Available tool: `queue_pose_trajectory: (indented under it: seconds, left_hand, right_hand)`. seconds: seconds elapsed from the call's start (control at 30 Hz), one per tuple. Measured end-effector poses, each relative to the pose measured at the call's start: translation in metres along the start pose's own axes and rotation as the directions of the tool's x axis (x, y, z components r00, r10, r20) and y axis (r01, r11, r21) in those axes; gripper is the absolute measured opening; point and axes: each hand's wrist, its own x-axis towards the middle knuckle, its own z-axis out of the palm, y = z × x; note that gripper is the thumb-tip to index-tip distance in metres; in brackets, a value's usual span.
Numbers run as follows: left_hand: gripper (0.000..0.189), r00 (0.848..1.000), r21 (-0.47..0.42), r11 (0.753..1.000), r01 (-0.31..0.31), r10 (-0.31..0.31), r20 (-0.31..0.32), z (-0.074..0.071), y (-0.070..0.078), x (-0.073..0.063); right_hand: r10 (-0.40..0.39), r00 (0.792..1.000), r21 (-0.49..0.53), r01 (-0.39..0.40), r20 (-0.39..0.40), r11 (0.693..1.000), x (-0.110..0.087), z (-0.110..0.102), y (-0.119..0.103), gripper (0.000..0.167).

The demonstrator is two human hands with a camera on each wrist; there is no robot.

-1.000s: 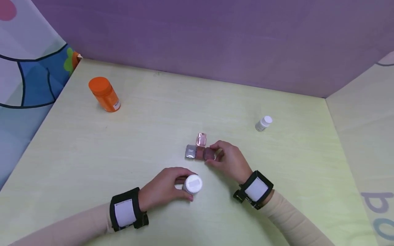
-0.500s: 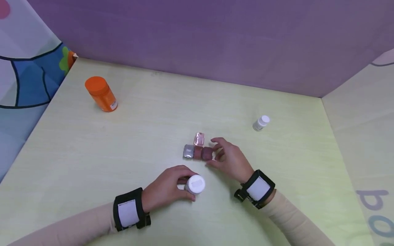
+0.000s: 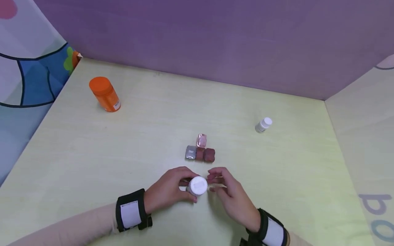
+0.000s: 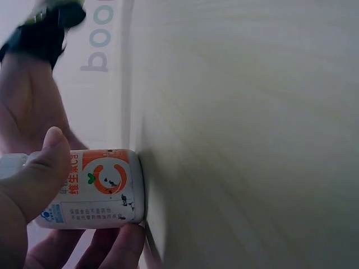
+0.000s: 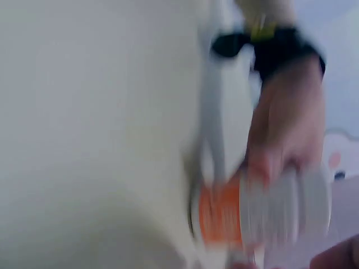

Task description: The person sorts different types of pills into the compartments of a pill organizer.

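Observation:
My left hand (image 3: 166, 186) grips a white vitamin bottle (image 3: 198, 185), its thumb on one side and its fingers on the other. In the left wrist view the vitamin bottle (image 4: 101, 188) stands upright on the table, showing an orange-and-white label with a big C. Just to the right of its cap is my right hand (image 3: 231, 196), fingers loosely bent and nothing held. Beyond both hands lies a small cluster of square pieces: a pink wrapped one (image 3: 201, 140), a silver one (image 3: 190, 152) and two dark brown ones (image 3: 209, 155). The right wrist view is blurred.
At the back left of the table stands an orange jar (image 3: 105, 94) with an orange lid. A small white bottle (image 3: 263, 125) stands to the right. A purple wall (image 3: 200, 41) closes off the table's far edge, with panels along both sides.
My right hand has let go of the right brown piece and moved back toward me, to the vitamin bottle's side. My left hand keeps its hold, shifted slightly right.

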Motion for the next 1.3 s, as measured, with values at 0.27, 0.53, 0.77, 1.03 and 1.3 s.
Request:
queue_pose_trajectory:
  seconds: [0.27,0.53,0.77,1.03,1.3]
  left_hand:
    - [0.046,1.0,0.005,1.0,0.01,-0.01,-0.003,0.001,0.002,0.001]
    - [0.041,1.0,-0.006,1.0,0.023,-0.023,0.01,0.003,0.004,0.0]
    - [0.038,1.0,0.008,1.0,0.026,-0.026,0.008,0.004,0.005,0.0]
    - [0.038,0.999,-0.004,1.0,0.029,-0.029,0.025,0.005,0.006,0.001]
    - [0.041,0.999,0.011,1.0,0.023,-0.023,0.035,0.005,0.006,0.002]
  right_hand:
    - [-0.063,0.998,-0.005,0.063,0.022,0.998,-0.021,0.017,-0.008,0.066]
    - [-0.095,0.995,-0.225,0.092,-0.005,0.97,-0.01,0.018,-0.015,0.052]
    - [-0.124,0.992,-0.348,0.11,-0.02,0.931,-0.003,0.017,-0.016,0.042]
    - [-0.129,0.992,-0.363,0.122,0.005,0.924,-0.004,0.014,-0.019,0.044]
    - [-0.112,0.994,-0.363,0.109,0.014,0.926,-0.005,0.015,-0.021,0.045]
